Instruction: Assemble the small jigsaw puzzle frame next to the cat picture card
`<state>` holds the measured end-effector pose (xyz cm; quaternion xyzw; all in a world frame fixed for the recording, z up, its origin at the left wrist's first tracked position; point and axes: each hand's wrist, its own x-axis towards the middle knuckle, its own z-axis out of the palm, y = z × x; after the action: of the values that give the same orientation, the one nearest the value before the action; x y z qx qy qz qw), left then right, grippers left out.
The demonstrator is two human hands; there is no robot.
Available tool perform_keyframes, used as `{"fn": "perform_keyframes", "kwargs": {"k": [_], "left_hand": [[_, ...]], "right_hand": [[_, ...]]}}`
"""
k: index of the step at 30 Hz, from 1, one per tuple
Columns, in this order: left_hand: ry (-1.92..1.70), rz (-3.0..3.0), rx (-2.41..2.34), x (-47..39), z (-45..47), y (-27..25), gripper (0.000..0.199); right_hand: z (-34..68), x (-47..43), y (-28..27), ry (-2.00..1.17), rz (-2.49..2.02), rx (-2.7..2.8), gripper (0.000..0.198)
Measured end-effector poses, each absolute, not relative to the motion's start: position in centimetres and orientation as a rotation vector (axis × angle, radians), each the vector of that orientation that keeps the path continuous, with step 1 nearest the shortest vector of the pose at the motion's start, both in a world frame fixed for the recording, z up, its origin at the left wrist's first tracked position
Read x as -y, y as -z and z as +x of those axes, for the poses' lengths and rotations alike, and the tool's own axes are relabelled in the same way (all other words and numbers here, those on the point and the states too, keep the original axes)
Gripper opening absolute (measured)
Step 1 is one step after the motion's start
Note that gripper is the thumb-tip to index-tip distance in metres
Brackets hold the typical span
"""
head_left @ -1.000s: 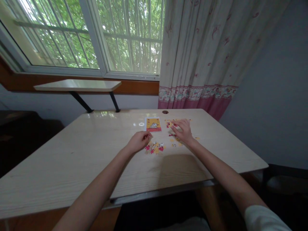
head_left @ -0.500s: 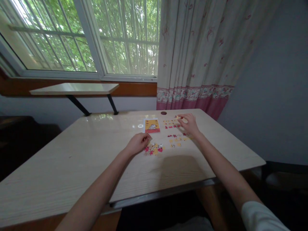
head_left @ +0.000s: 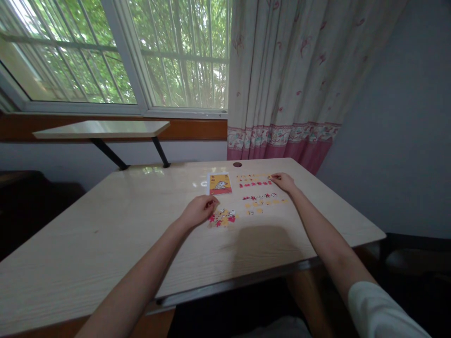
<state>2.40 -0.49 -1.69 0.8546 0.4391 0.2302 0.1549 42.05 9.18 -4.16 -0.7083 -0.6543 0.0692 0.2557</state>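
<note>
right hand (head_left: 283, 181) is pinched at the right end of the upper puzzle rows (head_left: 255, 184), left hand (head_left: 199, 211) half-curled beside the loose pile (head_left: 223, 218), near the card (head_left: 220, 183). can't tell if either's holding anything.

Two hands (head_left: 198, 211) (head_left: 284, 182), one picture card (head_left: 220, 184), one pile of puzzle pieces (head_left: 222, 218), one shelf (head_left: 105, 127), one curtain (head_left: 282, 80)

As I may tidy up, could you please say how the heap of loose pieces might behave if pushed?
The heap of loose pieces would probably spread, as they look unjoined. They seem small and flat, so likely light and unlikely to roll.
</note>
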Motion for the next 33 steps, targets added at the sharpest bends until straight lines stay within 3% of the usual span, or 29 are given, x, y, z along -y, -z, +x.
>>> {"fn": "perform_keyframes", "kwargs": {"k": [24,33], "left_hand": [[-0.623,2.493,-1.279,0.6,2.3,1.4,0.025],[-0.6,2.523,-1.286,0.7,2.3,1.4,0.024]], "right_hand": [[38.7,-8.0,2.5,-0.093,-1.787,1.915,0.029],[29.1,-1.4,0.3,-0.22,-0.911,2.678,0.022]]}}
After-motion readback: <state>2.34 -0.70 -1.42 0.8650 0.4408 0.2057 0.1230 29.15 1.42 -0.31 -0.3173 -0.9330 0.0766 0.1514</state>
